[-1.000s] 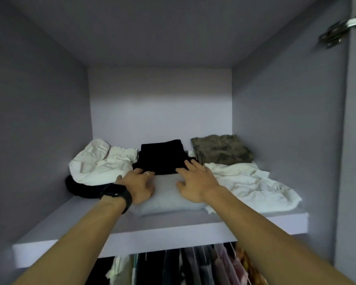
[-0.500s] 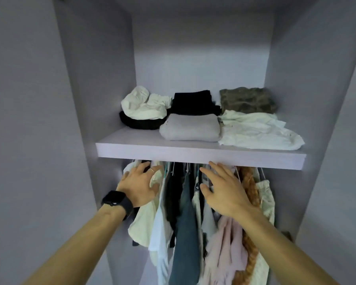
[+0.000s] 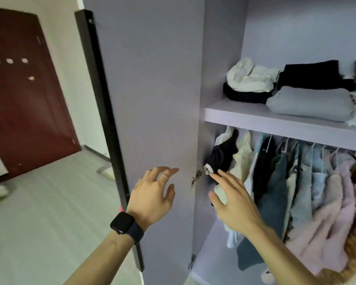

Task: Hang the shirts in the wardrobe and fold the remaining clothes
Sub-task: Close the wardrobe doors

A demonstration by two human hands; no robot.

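Both hands are empty, fingers spread. My left hand [image 3: 152, 194] hovers before the inner face of the open wardrobe door [image 3: 152, 79]. My right hand [image 3: 232, 200] is just beside the hinge [image 3: 196, 176], in front of the hung clothes [image 3: 280, 182]. Those lie to my right, under the shelf [image 3: 255, 120] carrying the folded clothes [image 3: 310, 103]. For swinging the door, I judge the left hand nearer.

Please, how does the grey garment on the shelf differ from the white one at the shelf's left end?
The grey garment is neatly folded, while the white garment is crumpled. The grey garment lies directly on the shelf, whereas the white garment sits on top of a black garment. Both rest on the same shelf, side by side.
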